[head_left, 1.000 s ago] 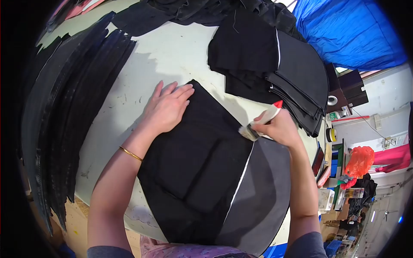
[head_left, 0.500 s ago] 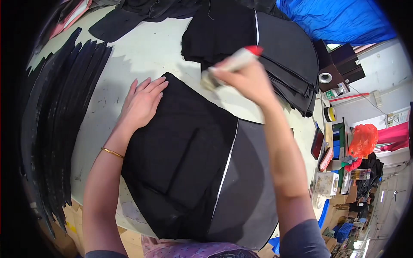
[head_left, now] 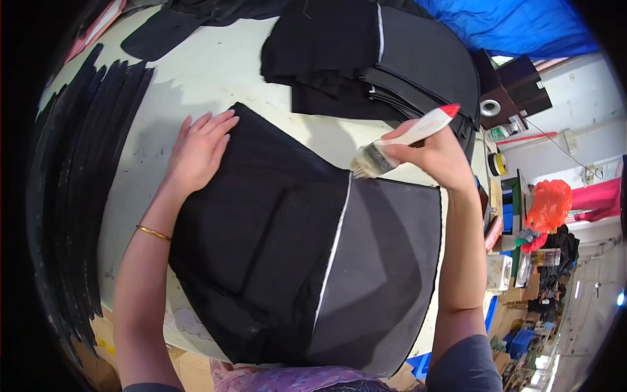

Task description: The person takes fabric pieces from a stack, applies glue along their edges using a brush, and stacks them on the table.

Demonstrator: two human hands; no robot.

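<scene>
My right hand (head_left: 434, 153) is closed around the handle of a paintbrush (head_left: 375, 161), white with a red tip. Its pale bristles point down at the upper edge of a black fabric piece (head_left: 261, 215), close to where a white strip (head_left: 334, 242) begins. Whether the bristles touch the cloth, I cannot tell. Right of the strip the piece is a smoother dark grey panel (head_left: 372, 261). My left hand (head_left: 200, 150) lies flat with fingers stretched out, along the upper left edge of the black fabric.
A stack of similar black pieces (head_left: 418, 52) lies at the back of the white table (head_left: 215, 65). Long dark strips (head_left: 85, 183) are bunched at the left. Blue cloth (head_left: 509, 26) hangs at the back right, with a tape roll (head_left: 498, 164) and a red plastic bag (head_left: 548, 204) further right.
My right hand has brought the brush down and right, from near the stack to the fabric's upper edge by the white strip. My left hand stays on the fabric's edge.
</scene>
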